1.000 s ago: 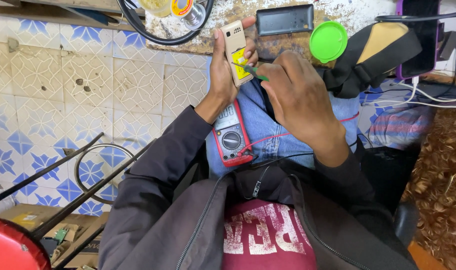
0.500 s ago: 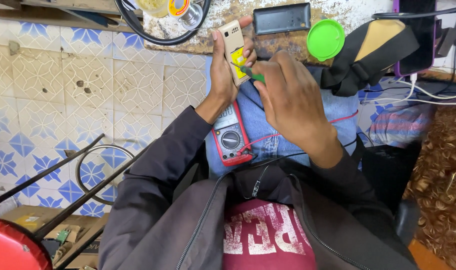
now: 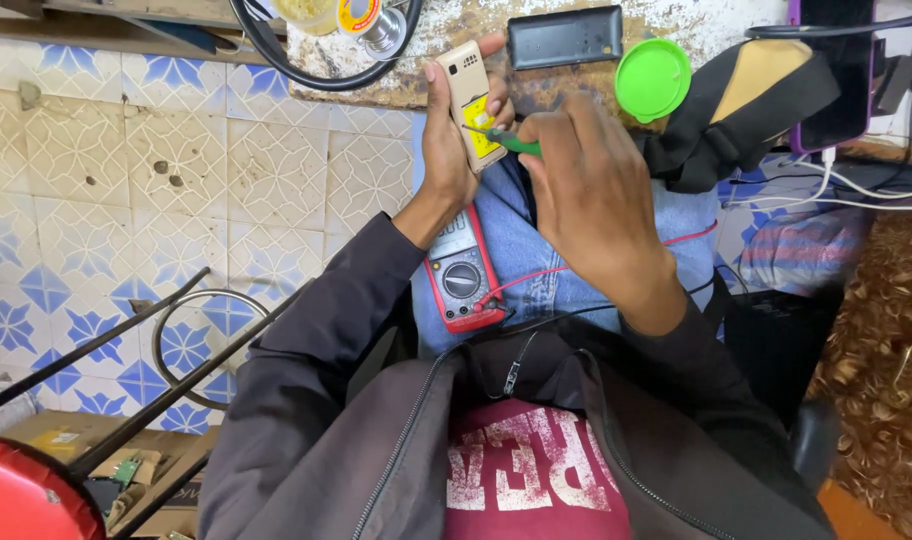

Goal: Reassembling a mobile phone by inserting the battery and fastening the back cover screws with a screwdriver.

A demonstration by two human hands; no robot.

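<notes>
A red-cased digital multimeter with a round dial (image 3: 461,270) lies on the person's denim lap. Above it, the right hand (image 3: 591,195) grips a green-handled screwdriver (image 3: 511,141), whose tip has moved from just beside onto the small cream keypad phone (image 3: 473,90), clasped upright by the left hand (image 3: 446,150). Farther off, a round green plastic lid (image 3: 653,79) sits on the worn counter (image 3: 456,25).

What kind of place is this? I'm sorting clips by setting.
Probably a small phone or electronics repair spot. A multimeter rests on the person's lap, the left hand holds an opened small phone, and a solder spool sits on the worn bench.
</notes>
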